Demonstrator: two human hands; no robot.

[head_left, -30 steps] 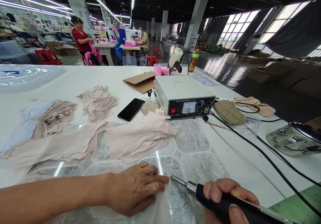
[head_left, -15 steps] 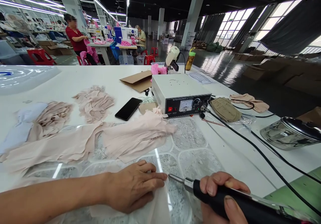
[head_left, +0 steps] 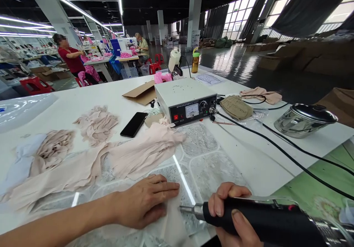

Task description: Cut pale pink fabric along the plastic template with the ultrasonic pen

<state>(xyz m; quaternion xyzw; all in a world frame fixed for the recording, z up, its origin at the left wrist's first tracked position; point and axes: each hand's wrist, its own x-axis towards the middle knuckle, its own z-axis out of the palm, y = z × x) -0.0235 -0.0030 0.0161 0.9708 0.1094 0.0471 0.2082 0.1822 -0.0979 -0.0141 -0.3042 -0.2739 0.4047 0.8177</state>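
My left hand point(head_left: 146, 202) lies flat, fingers stretched out, on a thin pale piece of fabric point(head_left: 173, 223) over the glossy marble-patterned sheet point(head_left: 212, 169). My right hand point(head_left: 243, 225) is wrapped round a thick black ultrasonic cutter point(head_left: 272, 217) with a slim metal tip. That tip points left and sits at the fabric's right edge, just below my left fingertips; whether it touches I cannot tell. A black cable point(head_left: 282, 151) leads from the front of a white control box point(head_left: 188, 92). Beige fabric strips point(head_left: 146, 147) lie spread beyond my left hand.
A black phone point(head_left: 134, 124) lies left of the box. More fabric heaps point(head_left: 98, 123) are at the left. A lidded metal pot point(head_left: 304, 119), tan pattern pieces point(head_left: 236, 107) and a bottle point(head_left: 195, 62) stand or lie at the right and back. Two people work in the distance.
The view has turned slightly right and tilted. The cutter's tip has moved down from beside my left fingertips to the fabric edge below them. My left hand still presses flat.
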